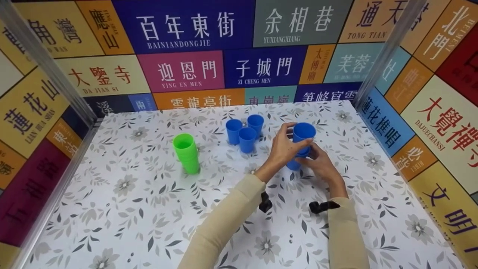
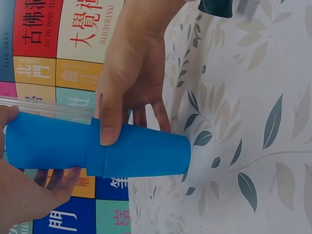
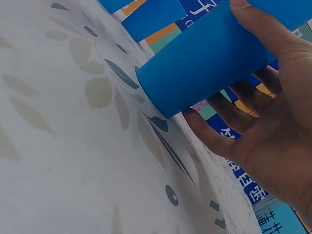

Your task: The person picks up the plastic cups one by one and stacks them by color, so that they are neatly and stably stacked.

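Observation:
Two blue cups are joined upright, the upper cup [image 1: 304, 131] set partly into the mouth of the lower cup [image 2: 151, 151]. My left hand [image 1: 282, 147] grips the upper one, fingers on its far side and thumb across the front. Lower down, my right hand [image 1: 322, 161] holds the bottom cup, thumb on one side and fingers round the other, as the right wrist view shows. That cup's base meets the tabletop. Left of my hands, three blue cups [image 1: 247, 140] stand upright in a close cluster.
A stack of nested green cups [image 1: 189, 158] stands further left on the floral tablecloth [image 1: 149, 209]. Panels with Chinese place names [image 1: 183, 71] wall in the back and both sides. Black wrist mounts [image 1: 324, 206] stick out from the sleeves.

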Demonstrator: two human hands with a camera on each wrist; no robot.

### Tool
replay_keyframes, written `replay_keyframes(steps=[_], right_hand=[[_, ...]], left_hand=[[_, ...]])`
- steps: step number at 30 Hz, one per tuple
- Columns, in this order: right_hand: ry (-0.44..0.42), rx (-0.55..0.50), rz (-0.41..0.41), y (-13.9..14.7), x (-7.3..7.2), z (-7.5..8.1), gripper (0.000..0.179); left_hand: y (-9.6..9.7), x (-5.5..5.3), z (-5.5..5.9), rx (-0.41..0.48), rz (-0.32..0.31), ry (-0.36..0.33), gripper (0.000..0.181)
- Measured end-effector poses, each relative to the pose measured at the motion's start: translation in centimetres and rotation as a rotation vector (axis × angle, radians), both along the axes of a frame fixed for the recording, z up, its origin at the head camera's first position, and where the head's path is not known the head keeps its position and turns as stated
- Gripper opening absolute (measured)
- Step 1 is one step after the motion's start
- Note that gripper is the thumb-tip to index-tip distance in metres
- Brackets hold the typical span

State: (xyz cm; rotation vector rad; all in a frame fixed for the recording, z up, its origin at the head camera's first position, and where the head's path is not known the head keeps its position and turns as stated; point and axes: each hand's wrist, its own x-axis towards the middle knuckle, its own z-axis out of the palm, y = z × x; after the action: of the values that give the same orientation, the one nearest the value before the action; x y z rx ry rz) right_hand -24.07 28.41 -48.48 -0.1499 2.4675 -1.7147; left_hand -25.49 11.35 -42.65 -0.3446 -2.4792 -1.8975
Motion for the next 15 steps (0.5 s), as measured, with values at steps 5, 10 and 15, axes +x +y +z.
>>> replay_keyframes(steps=[5,10,15], right_hand=[[0.004,0.008,0.004,0.04,-0.01,0.01,0.086],[0.018,-0.012,0.002,0.14,-0.17,-0.21,0.081],[0.017,0.0,0.001,0.11,-0.2,-0.32,0.082]], left_hand=[[-0.11,-0.06,-0.4,0.007,0.001,-0.008,0.07],[-0.47,-0.26,-0.51,0.038,0.017,0.007,0.07],[-0.97,-0.4,-0.73,0.06,0.043,-0.002,0.067]])
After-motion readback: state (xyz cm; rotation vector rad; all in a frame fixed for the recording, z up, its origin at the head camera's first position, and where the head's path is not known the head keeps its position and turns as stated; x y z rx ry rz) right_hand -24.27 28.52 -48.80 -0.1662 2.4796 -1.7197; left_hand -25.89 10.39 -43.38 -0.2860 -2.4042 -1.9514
